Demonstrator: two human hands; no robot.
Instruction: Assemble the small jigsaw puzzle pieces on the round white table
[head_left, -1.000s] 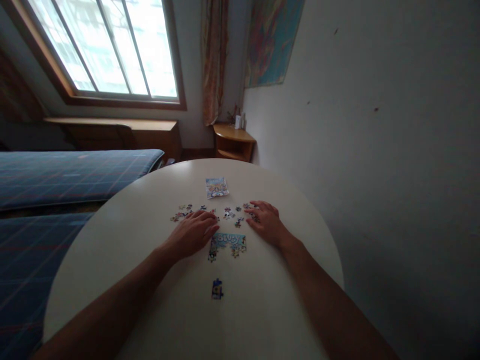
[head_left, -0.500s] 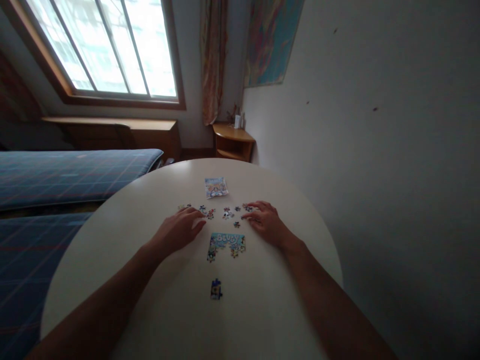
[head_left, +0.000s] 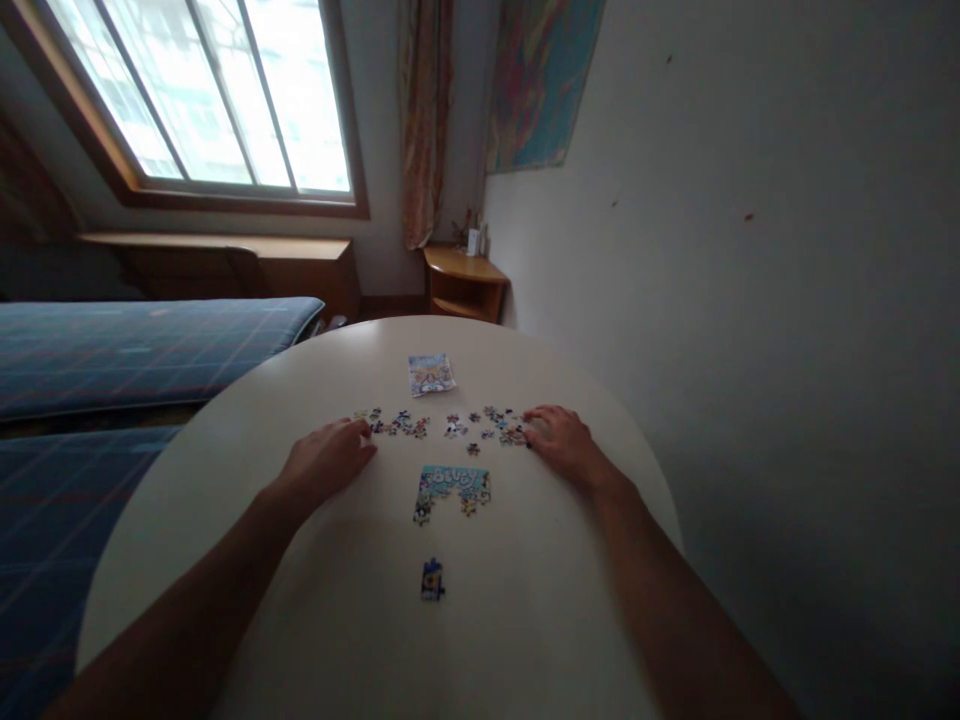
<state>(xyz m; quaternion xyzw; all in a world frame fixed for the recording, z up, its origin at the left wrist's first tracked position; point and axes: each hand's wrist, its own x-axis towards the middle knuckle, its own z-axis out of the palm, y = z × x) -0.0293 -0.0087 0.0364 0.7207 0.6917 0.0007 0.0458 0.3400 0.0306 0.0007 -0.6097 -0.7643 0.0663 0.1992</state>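
Observation:
My left hand (head_left: 330, 458) rests at the left end of a row of loose jigsaw pieces (head_left: 409, 424), its fingertips by the outermost ones and its thumb apart. At the row's other end, my right hand (head_left: 566, 445) lies with fingers spread, touching or right beside more jigsaw pieces (head_left: 512, 436). Neither hand appears to hold anything. Between my forearms is a partly joined puzzle (head_left: 454, 478) with a light blue top edge and lettering, open along its lower side. Closer to me lies a small dark blue joined section (head_left: 432, 580).
A printed packet (head_left: 431, 375) lies beyond the pieces on the round white table (head_left: 510, 600). To the left is a bed with a blue plaid mattress (head_left: 150, 345). A wooden corner shelf (head_left: 465, 265) stands behind the table, and a wall runs along the right.
Both hands have moved outward, the left to the left and the right to the right. Pieces formerly under the fingers now show. The joined puzzle has stayed in place.

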